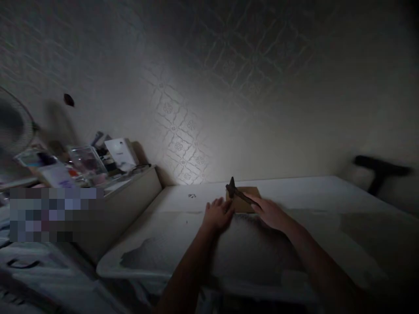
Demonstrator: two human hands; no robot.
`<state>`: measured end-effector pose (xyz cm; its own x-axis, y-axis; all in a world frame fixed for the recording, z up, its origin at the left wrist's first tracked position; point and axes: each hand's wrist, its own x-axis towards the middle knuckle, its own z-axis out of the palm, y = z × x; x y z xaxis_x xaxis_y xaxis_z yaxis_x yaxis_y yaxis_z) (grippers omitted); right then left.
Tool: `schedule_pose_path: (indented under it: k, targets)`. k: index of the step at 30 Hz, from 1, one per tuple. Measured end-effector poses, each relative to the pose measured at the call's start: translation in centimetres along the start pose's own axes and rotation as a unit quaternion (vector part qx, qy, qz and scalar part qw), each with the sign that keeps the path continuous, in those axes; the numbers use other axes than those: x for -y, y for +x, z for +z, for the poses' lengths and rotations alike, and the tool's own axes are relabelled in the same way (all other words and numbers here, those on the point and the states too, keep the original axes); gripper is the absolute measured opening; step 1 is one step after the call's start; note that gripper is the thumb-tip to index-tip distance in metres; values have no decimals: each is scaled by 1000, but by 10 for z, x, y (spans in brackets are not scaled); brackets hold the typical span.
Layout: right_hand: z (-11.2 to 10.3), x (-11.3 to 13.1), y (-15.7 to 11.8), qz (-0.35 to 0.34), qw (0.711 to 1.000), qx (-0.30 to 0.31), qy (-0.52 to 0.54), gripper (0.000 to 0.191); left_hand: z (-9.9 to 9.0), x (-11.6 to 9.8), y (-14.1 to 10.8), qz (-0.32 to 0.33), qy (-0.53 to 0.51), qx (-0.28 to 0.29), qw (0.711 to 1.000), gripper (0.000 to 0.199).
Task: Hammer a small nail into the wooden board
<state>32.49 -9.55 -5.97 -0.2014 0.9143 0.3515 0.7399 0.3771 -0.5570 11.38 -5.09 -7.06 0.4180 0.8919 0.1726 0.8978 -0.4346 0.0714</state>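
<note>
The room is dim. A small brown cardboard box (pixel 246 198) lies on a white table (pixel 294 192) near the wall. My right hand (pixel 270 213) grips the handle of a dark hammer (pixel 236 192), whose head rests over the box's left end. My left hand (pixel 218 213) lies with fingers curled at the box's left edge, touching it just below the hammer head.
A lower cabinet (pixel 131 192) at the left carries clutter: a clear plastic container (pixel 87 161), a white box (pixel 120 153) and papers. A fan (pixel 13 126) stands at far left. A dark chair part (pixel 381 170) shows at the right. A patterned wall rises behind.
</note>
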Motion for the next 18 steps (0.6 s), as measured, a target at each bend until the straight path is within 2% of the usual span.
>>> schedule_pose_path:
  k: [18]
  targets:
    - [1,-3,0,5,1000,0,17,51,1,1,1,-1,-5,0,1000,55]
